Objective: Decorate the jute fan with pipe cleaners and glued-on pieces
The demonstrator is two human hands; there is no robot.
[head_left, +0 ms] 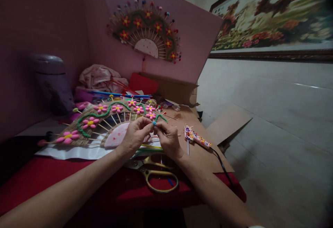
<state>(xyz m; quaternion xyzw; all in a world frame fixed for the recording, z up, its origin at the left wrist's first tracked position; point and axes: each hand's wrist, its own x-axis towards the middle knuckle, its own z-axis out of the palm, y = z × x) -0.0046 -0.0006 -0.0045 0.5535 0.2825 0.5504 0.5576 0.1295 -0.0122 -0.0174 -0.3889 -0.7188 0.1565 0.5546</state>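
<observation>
While left hand (134,133) and right hand (169,138) pinch blue piece (154,123) between nearly closed fingers (148,128), I see fan (117,135) beyond on tabletop (52,172): pink flowers (90,122), green trim (79,124) placed; blue piece apparently unfitted, remainder unclear.

Near left, the half-round brown twine fan (75,125) looks rough, with matt pale wooden sticks (119,117) and fuzzy pink flowers (90,122). The gold-handled scissors (142,169) look like glossy metal, the red tablecloth (109,179) matt cloth, the flat brown sheet (208,158) at right smooth matt cardboard.
</observation>
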